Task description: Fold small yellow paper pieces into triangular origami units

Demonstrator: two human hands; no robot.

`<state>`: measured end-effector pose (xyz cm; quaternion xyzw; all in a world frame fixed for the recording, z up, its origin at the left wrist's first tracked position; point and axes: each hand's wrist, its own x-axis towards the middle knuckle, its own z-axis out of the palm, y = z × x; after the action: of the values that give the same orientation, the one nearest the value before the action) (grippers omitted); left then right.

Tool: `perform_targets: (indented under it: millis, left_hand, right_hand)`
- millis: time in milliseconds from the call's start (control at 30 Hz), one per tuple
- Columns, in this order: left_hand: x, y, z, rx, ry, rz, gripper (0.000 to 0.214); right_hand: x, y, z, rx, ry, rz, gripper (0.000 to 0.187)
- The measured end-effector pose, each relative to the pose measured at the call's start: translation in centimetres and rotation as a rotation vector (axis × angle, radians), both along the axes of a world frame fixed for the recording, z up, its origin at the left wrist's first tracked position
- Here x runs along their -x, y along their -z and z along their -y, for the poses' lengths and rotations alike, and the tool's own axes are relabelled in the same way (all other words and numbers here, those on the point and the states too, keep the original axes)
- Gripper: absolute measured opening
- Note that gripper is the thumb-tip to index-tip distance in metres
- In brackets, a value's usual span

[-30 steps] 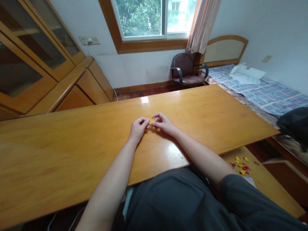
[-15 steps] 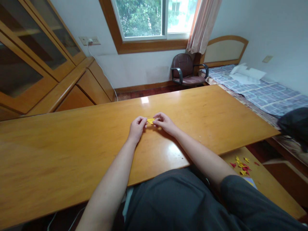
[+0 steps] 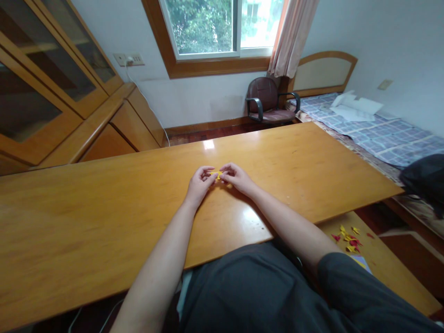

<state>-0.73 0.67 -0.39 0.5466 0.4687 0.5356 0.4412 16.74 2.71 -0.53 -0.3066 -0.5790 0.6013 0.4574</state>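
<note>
left hand (image 3: 201, 184) and right hand (image 3: 239, 179) pinch the small yellow paper (image 3: 218, 176) between them, over the worktop (image 3: 104, 222); recommended: one steadies while the other presses creases evenly, without tugging.

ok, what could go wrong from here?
1. The small yellow folded paper, pinched between left hand and right hand, might slip or tear.
2. Loose red and yellow folded pieces lie on the lower board; the dark right sleeve, close in view, could brush them.

Wooden table (image 3: 104, 222), lower board (image 3: 391, 270) bearing red and yellow pieces (image 3: 354, 242)
</note>
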Motion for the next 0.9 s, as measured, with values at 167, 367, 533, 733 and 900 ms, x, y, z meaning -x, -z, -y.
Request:
perform_targets:
  millis: [167, 367, 533, 733, 900]
  left_hand:
    - [0.2, 0.3, 0.0, 0.012, -0.004, -0.027, 0.028]
    - [0.2, -0.1, 0.1, 0.010, -0.044, 0.021, 0.028]
    - [0.1, 0.1, -0.1, 0.000, -0.050, 0.032, 0.027]
    - [0.3, -0.2, 0.2, -0.163, -0.062, -0.120, 0.023]
    - [0.2, -1.2, 1.2, -0.302, 0.022, -0.250, 0.018]
  right_hand:
    - [0.0, 0.2, 0.0, -0.020, -0.003, 0.040, 0.033]
    - [-0.1, -0.1, 0.0, 0.006, 0.027, 0.012, 0.034]
    - [-0.4, -0.6, 0.1, 0.045, 0.036, -0.020, 0.036]
    - [-0.5, -0.7, 0.0, 0.121, 0.059, -0.062, 0.037]
    - [-0.6, -0.6, -0.2, 0.156, 0.074, -0.093, 0.037]
